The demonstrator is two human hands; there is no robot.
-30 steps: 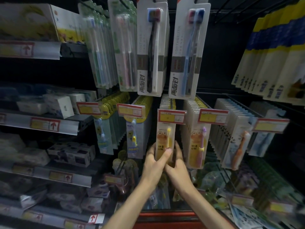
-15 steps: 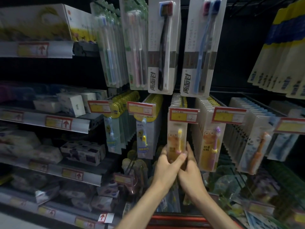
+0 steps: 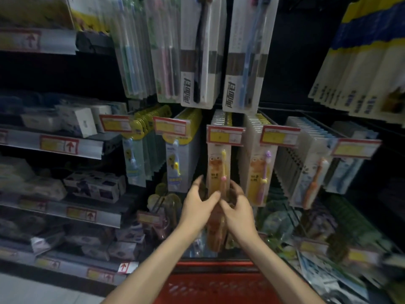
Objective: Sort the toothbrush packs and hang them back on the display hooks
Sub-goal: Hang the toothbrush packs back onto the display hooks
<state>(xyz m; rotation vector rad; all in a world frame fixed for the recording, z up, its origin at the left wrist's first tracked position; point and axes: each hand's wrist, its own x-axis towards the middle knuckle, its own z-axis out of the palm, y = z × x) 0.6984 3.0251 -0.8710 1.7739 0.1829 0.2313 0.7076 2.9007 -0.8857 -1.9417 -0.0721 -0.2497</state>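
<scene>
A yellow child's toothbrush pack (image 3: 219,167) hangs at the front of a full hook under a red and yellow price tag (image 3: 225,135). My right hand (image 3: 237,210) curls around the pack's lower right edge. My left hand (image 3: 197,204) is at its lower left, fingers spread and off the card, only the thumb touching the front. A similar pack with a purple brush (image 3: 260,174) hangs on the hook to the right. Blue and yellow brush packs (image 3: 175,163) hang to the left.
Tall adult toothbrush packs (image 3: 202,51) hang just above the hooks. An orange-brush pack row (image 3: 306,167) hangs further right. Shelves with small boxes (image 3: 81,121) run along the left. A red basket (image 3: 214,286) sits below my arms, with loose packs (image 3: 328,279) at lower right.
Both hands have slid down to the bottom of the yellow pack and loosened; my left fingers have opened away from it. The view has moved closer to the hooks.
</scene>
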